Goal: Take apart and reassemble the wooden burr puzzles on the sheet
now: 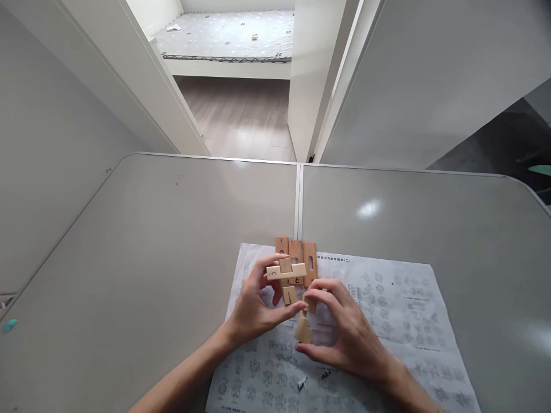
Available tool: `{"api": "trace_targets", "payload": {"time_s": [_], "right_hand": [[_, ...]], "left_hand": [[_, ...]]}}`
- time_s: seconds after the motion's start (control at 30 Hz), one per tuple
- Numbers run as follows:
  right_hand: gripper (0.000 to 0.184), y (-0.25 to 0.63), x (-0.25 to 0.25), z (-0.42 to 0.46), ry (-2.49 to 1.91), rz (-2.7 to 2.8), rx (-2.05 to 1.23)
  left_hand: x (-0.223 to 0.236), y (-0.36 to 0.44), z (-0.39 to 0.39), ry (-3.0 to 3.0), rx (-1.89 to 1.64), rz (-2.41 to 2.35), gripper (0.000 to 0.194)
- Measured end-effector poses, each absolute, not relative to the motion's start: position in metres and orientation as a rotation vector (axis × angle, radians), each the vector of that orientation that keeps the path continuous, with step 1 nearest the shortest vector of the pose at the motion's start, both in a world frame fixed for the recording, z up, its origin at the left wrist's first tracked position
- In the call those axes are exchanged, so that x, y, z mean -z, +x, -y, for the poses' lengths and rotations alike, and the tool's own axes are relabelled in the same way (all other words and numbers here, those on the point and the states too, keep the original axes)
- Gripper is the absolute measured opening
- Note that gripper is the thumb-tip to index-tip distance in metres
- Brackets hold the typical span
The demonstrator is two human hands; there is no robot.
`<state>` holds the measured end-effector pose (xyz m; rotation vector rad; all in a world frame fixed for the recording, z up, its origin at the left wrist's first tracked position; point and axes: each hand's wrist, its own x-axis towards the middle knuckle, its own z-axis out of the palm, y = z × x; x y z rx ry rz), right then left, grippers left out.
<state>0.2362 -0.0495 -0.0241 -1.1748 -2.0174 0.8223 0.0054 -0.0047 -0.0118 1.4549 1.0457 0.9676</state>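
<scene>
My left hand [257,301] is closed around joined wooden puzzle pieces [286,274]. A pale bar marked 3 lies across an upright piece whose lower end bears a 1. Just to the right, my right hand [344,327] pinches a notched wooden puzzle piece [303,330] between thumb and fingers; it is slightly blurred. The left thumb tip comes close to the right fingers, and I cannot tell whether they touch. Behind the hands, several slotted wooden pieces [310,261] lie side by side, partly hidden by the held ones.
Under the hands a printed instruction sheet [387,310] with many small diagrams lies on the grey folding table [193,229]. A metal seam [298,201] divides the tabletop. Beyond the far edge are a doorway, a white door [316,74] and a bed [224,34].
</scene>
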Motion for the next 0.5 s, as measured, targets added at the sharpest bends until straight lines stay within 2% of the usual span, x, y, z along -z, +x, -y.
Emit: {"api": "trace_targets", "payload": {"time_s": [0.37,0.5], "right_hand": [[0.061,0.251,0.024,0.042,-1.039,1.410,-1.417],[0.070,0.253,0.029,0.044,-1.030,1.319,-1.552]], "left_hand": [[0.008,0.006,0.005,1.489,-0.895,-1.068,0.071],[0.006,0.007,0.005,1.555,-0.880,-1.042,0.070]]}}
